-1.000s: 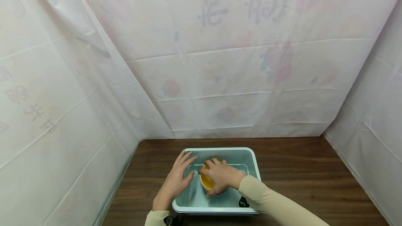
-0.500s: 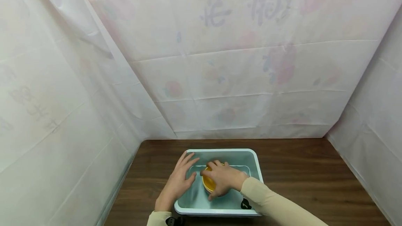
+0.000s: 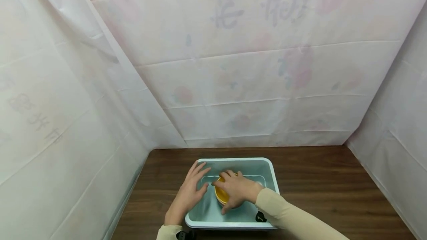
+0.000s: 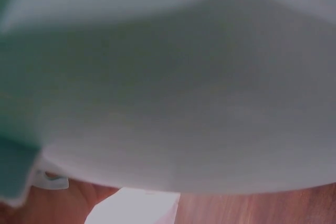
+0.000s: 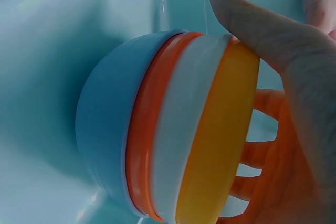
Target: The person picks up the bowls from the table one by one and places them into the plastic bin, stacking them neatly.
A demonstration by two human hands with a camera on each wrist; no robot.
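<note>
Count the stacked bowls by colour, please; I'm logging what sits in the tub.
Blue bowl: 1
Orange bowl: 1
White bowl: 1
Yellow bowl: 1
Total: 4, stacked in the tub, right hand on top.

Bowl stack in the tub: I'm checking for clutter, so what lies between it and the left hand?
Nothing: in the head view only bare tub floor lies between the left hand on the wall and the bowls under the right hand.

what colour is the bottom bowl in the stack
Blue bowl, under orange, white and yellow ones; right wrist view shows it best.
</note>
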